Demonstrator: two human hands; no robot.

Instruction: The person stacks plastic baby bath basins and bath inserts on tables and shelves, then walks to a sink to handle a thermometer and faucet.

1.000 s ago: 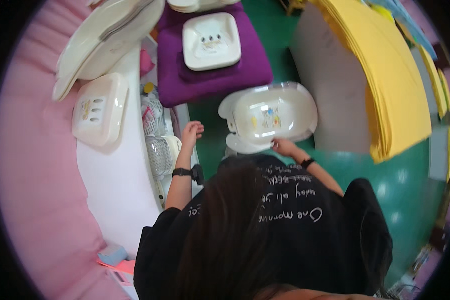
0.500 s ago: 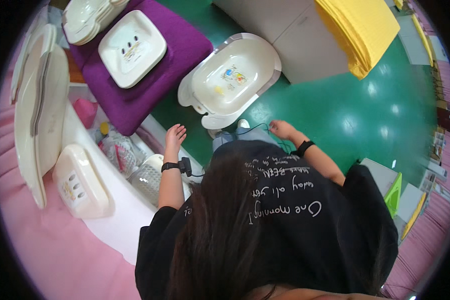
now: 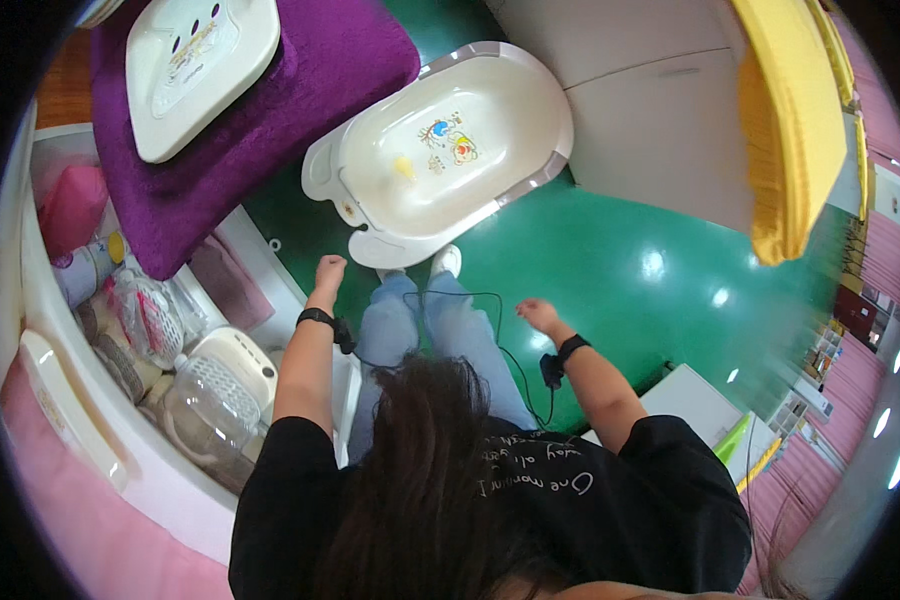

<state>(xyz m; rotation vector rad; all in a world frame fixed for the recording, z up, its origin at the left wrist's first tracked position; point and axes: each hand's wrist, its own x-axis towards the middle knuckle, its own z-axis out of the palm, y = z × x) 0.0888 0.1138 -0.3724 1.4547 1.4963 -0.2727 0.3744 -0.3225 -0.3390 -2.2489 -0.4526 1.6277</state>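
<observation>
From my seat I watch through the head camera as the left hand [image 3: 330,272] hangs just short of the tub's near end, beside the edge of an open white storage unit [image 3: 292,268]; its fingers look curled in, but I cannot tell whether that grip is fully together. The right hand [image 3: 539,316] is blurred, out over the green floor [image 3: 620,240], and I cannot tell how far apart its grip is. I see neither hand touching the cream bath tub [image 3: 460,182], which sits upright on the floor just beyond the white shoes [image 3: 448,262], cartoon prints on its inside. The tub lies between a purple cushion [image 3: 315,110], which carries a square white basin [image 3: 195,90], and a grey cabinet [image 3: 660,130] draped with yellow cloth [image 3: 785,130]. A dark cable [image 3: 502,345] loops across the jeans [image 3: 460,318]. To my left, the storage unit holds a pink bundle [image 3: 73,210], a yellow-lidded tin [image 3: 88,272] and a clear plastic container [image 3: 212,405].
</observation>
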